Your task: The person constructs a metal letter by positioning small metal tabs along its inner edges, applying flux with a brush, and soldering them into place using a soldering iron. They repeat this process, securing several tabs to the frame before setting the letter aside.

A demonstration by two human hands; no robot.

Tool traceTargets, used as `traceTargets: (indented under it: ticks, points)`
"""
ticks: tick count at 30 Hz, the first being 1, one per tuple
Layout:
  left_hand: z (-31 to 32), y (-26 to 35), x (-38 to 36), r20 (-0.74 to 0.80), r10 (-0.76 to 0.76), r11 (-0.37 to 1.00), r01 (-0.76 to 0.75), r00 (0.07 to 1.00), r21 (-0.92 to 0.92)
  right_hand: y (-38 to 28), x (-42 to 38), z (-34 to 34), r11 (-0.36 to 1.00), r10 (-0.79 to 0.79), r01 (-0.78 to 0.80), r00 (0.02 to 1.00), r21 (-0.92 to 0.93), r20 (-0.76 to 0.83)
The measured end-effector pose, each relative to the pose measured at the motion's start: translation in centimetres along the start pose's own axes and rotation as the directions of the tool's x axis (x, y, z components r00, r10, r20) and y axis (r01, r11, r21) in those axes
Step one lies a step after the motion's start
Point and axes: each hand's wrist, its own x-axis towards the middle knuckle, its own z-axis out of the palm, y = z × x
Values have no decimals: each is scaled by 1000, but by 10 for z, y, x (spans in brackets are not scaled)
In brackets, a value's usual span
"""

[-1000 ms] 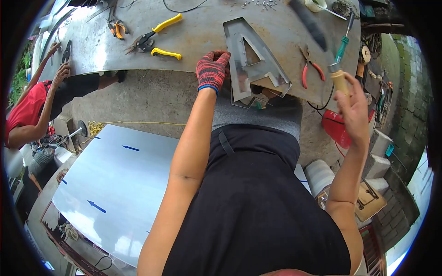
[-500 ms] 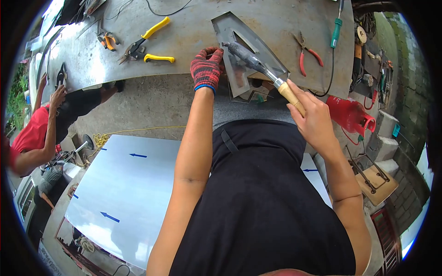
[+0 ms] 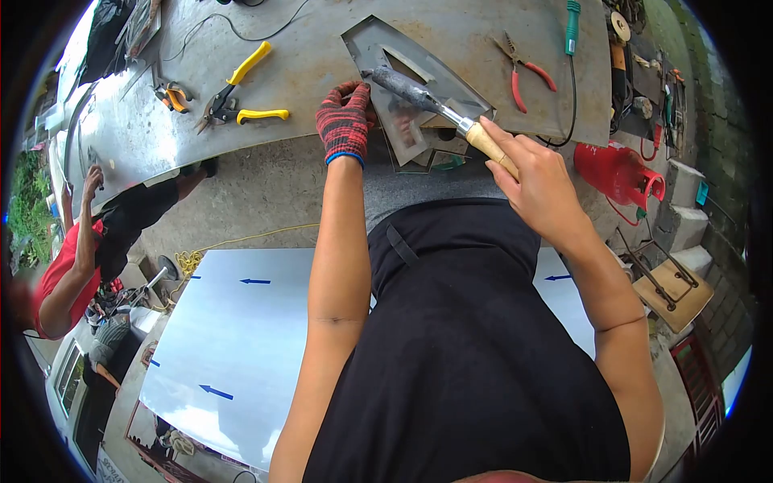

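My left hand (image 3: 345, 122), in a red and black knit glove with a blue cuff, is at the left edge of a flat grey sheet-metal piece (image 3: 459, 76). Its fingers are bent in a pinch; what lies between them is hidden. My bare right hand (image 3: 535, 173) is wrapped round the pale wooden handle of a tool (image 3: 409, 88). The tool has a shiny metal shaft and a thick, dark, scuffed cylindrical head, which lies across the sheet-metal piece, its tip close to my gloved fingers. That piece has a narrow cutout and overhangs the near table edge.
On the metal table (image 3: 306, 56) are yellow-handled snips (image 3: 233, 88), orange-handled pliers (image 3: 173, 95), red-handled pliers (image 3: 522, 71) and a corded green-handled tool (image 3: 572, 32). A red gas cylinder (image 3: 616, 173) lies at right. A person in red (image 3: 64, 274) stands at left.
The view has shifted, so the tabletop sits further left and higher. Both hands keep about the same place relative to the sheet-metal piece. The arms of the person in red have moved.
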Motion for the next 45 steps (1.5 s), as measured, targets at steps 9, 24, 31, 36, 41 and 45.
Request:
traceTargets:
  ticks: [9, 24, 31, 36, 41, 45]
  points:
    - [-1, 3, 0, 26, -19, 999, 17, 999, 46, -4, 0, -3, 995, -32, 32, 999, -94, 5]
    - [0, 3, 1, 18, -26, 999, 26, 1000, 25, -3, 3, -5, 998, -39, 38, 999, -51, -5]
    - [0, 5, -1, 13, -33, 999, 33, 999, 30, -3, 4, -7, 998, -38, 37, 999, -50, -13]
    - [0, 4, -1, 14, -21, 999, 20, 1000, 29, 1, 10, -11, 998, -50, 49, 999, -47, -18]
    - [-1, 2, 1, 23, -32, 999, 31, 999, 28, 3, 12, -14, 997, -78, 77, 996, -21, -53]
    - [-1, 2, 1, 23, -36, 999, 36, 999, 27, 2, 12, -16, 998, -61, 60, 998, -15, -30]
